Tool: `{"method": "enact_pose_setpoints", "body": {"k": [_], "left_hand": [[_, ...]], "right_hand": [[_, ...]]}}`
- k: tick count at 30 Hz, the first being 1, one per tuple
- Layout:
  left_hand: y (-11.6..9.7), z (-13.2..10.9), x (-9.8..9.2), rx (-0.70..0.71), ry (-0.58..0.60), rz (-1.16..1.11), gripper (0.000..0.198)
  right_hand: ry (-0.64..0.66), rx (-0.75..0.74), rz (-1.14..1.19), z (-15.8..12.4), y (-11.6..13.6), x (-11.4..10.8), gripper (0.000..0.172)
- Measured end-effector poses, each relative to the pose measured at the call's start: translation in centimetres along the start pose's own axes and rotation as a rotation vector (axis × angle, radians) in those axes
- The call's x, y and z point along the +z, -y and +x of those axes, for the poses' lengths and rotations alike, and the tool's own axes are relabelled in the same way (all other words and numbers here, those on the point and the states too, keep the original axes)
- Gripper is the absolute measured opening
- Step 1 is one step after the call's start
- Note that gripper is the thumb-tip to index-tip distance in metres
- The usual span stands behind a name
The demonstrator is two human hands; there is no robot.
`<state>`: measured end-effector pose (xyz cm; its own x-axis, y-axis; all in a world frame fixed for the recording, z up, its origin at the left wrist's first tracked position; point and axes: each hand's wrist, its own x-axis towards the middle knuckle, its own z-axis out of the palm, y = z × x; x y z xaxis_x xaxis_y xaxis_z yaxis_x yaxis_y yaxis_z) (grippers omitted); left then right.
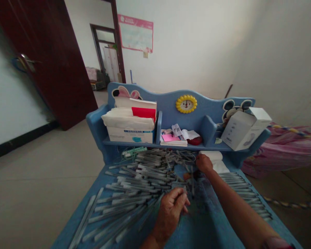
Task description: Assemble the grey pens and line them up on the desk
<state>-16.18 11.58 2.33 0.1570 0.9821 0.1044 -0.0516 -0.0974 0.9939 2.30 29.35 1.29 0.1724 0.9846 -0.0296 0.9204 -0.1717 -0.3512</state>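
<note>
My left hand (172, 207) is closed in a pinch over the front middle of the blue desk (202, 228); what its fingers hold, if anything, is too small to make out. Just left of it, many clear pens or pen barrels (134, 188) lie in a loose, spread pile. My right hand (204, 162) reaches to the back of the desk, fingers curled down beside a white paper roll (211, 155). Whatever is in those fingers is hidden. Under my right forearm, a neat row of similar pens (245, 193) runs along the desk's right side.
A raised shelf at the back carries a mask box (131, 135), papers with a pink note (170, 137), and a tilted white carton (239, 129). A yellow flower-shaped clock (186, 104) is on its backboard. A dark red door (46, 58) stands at the left.
</note>
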Motion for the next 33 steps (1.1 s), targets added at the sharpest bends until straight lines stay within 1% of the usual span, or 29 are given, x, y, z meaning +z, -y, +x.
{"method": "enact_pose_setpoints", "body": {"k": [5, 11, 16, 20, 23, 25, 27, 29, 31, 33], "left_hand": [[0.1, 0.0, -0.1, -0.010, 0.000, 0.041, 0.023], [0.3, 0.2, 0.0, -0.045, -0.020, 0.058, 0.021], [0.6, 0.1, 0.0, -0.030, -0.006, 0.098, 0.023], [0.7, 0.2, 0.1, -0.036, -0.012, 0.108, 0.022], [0.6, 0.3, 0.0, -0.031, -0.011, 0.112, 0.022], [0.5, 0.3, 0.0, -0.030, -0.011, 0.111, 0.022], [0.4, 0.2, 0.0, -0.030, -0.010, 0.110, 0.022], [0.2, 0.2, 0.0, -0.026, -0.007, 0.113, 0.023], [0.0, 0.1, 0.0, -0.021, 0.001, 0.122, 0.023], [-0.1, 0.1, 0.0, -0.014, 0.010, 0.128, 0.022]], "right_hand": [[0.041, -0.046, -0.094, 1.2, 0.8, 0.1, 0.029], [0.069, 0.021, -0.144, 2.2, 0.1, -0.1, 0.030], [0.123, 0.024, -0.102, 1.9, -0.5, 0.2, 0.027], [0.121, 0.004, -0.037, 1.1, -0.5, 0.3, 0.024], [0.110, -0.003, 0.044, 0.5, -0.6, 0.0, 0.016], [0.100, -0.016, 0.128, -0.3, -0.7, -0.4, 0.010], [0.103, -0.040, 0.240, -1.6, -0.7, -0.9, 0.010], [0.122, -0.068, 0.374, -3.6, -0.7, -1.3, 0.016], [0.153, -0.092, 0.524, -6.2, -0.6, -1.7, 0.024], [0.191, -0.122, 0.700, -9.0, -0.4, -2.0, 0.027]]}}
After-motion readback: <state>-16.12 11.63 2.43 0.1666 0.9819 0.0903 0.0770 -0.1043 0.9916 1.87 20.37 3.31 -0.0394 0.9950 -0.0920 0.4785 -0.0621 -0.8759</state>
